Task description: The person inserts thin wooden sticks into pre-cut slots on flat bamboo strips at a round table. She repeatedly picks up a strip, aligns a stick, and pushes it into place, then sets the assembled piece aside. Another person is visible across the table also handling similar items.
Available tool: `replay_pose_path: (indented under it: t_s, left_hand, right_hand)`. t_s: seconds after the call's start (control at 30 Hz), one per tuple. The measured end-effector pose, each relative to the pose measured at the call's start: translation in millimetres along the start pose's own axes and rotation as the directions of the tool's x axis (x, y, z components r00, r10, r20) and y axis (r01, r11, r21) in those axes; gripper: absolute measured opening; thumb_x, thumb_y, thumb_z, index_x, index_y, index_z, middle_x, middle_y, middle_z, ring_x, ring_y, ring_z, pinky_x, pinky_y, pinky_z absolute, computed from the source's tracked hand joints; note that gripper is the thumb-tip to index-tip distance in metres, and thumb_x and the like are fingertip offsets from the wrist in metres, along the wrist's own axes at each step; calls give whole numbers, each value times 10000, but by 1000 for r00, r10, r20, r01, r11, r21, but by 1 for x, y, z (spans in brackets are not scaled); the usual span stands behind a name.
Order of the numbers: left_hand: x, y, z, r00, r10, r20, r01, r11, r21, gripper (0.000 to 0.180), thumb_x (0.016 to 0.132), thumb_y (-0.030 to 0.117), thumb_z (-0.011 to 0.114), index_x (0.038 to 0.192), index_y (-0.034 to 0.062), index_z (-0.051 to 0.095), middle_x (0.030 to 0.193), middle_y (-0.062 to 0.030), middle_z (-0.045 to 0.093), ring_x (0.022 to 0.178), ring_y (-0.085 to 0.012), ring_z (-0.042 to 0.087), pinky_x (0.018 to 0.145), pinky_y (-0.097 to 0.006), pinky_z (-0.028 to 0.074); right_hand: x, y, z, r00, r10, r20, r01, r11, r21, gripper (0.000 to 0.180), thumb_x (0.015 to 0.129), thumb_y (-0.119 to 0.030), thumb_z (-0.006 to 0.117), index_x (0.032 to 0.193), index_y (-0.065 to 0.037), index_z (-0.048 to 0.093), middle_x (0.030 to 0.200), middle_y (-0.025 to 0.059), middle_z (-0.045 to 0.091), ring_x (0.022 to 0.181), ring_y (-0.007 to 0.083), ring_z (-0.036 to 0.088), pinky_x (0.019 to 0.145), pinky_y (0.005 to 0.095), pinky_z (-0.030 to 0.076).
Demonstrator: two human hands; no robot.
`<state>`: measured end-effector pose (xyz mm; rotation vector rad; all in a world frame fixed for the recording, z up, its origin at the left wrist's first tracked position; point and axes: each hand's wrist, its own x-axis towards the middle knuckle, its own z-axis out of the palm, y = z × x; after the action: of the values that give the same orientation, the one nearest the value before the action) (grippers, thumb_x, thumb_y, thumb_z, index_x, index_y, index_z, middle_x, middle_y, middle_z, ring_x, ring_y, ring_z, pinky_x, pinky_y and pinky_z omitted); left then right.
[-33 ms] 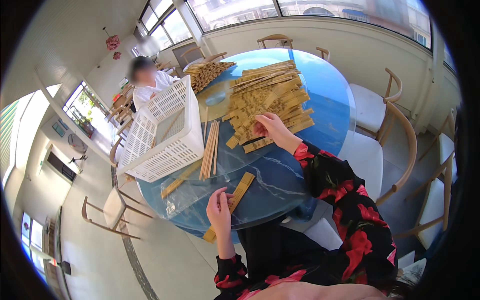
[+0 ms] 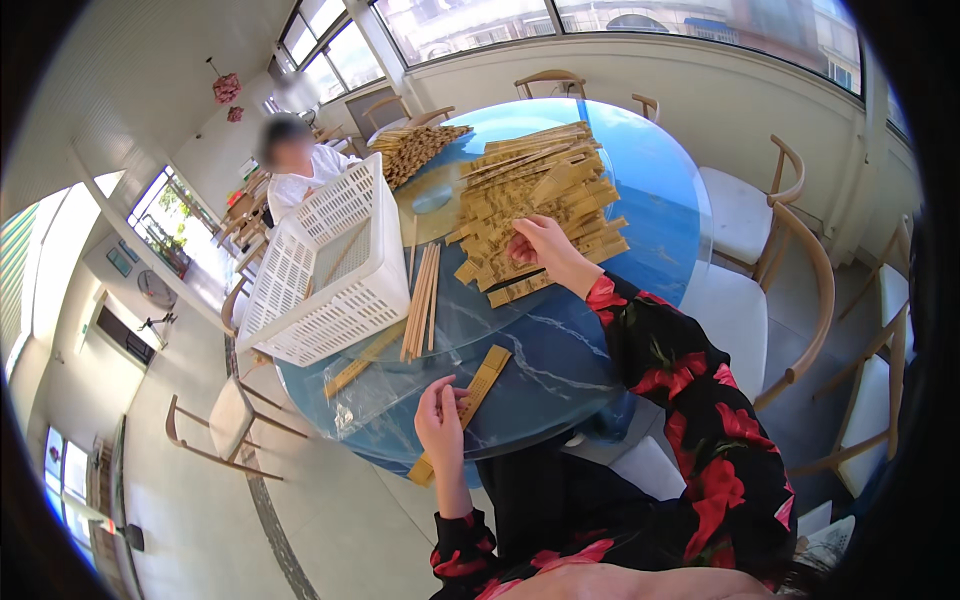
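Observation:
My right hand [image 2: 548,250] is over the near part of a broad pile of flat yellow-brown paper chopstick sleeves [image 2: 575,190]. Its fingers are curled at the sleeves, and whatever they may grip is hidden. My left hand [image 2: 440,418] hovers by the near table edge, fingers loosely bent and apart from the thumb, with nothing visible in it. Beneath it, a single paper sleeve [image 2: 488,372] lies slanted, partly covered by the hand. Several bare wooden chopsticks [image 2: 422,300] lie side by side left of the pile.
A white perforated plastic basket [image 2: 350,310] stands at the left of the round blue table [image 2: 560,370], with chopsticks inside. Clear plastic film [image 2: 370,395] lies before it. A heap of chopsticks [image 2: 418,150] is at the back. One person [image 2: 300,170] sits beyond the basket. Chairs [image 2: 735,300] surround the table.
My right hand has shifted very slightly toward the far side over the sleeves. My left hand and the things on the table look much the same.

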<state>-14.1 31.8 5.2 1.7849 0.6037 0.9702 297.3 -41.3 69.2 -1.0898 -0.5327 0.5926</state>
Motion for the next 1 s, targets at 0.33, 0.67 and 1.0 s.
replay_pose_path:
  t_s: [0.33, 0.67, 1.0]
  left_hand:
    - [3, -4, 0, 999, 34, 1, -34, 999, 28, 186, 1002, 86, 524, 1078, -14, 661, 842, -74, 708, 716, -100, 639, 682, -234, 515]
    - [-3, -1, 0, 1000, 15, 17, -16, 996, 82, 140, 975, 52, 554, 1035, -5, 667, 831, -77, 705, 713, -110, 649, 670, -236, 506]
    - [-7, 6, 4, 999, -32, -11, 32, 999, 27, 145, 983, 28, 544, 1069, -19, 651, 849, -67, 691, 737, -83, 609, 700, -216, 492]
  right_hand:
    - [52, -13, -2, 989, -148, -12, 139, 951, -276, 239, 990, -174, 485, 959, 3, 644, 769, 102, 691, 651, 128, 644, 595, 261, 509]
    - [-54, 50, 45, 533, -405, 743, 845, 307, -438, 53, 850, -131, 657, 839, -80, 655, 800, 42, 620, 829, 262, 606, 747, 368, 495]
    - [-76, 28, 46, 335, -93, 938, 912, 281, -298, 200, 770, -191, 723, 935, -90, 674, 925, 33, 628, 930, 249, 602, 798, 384, 488]
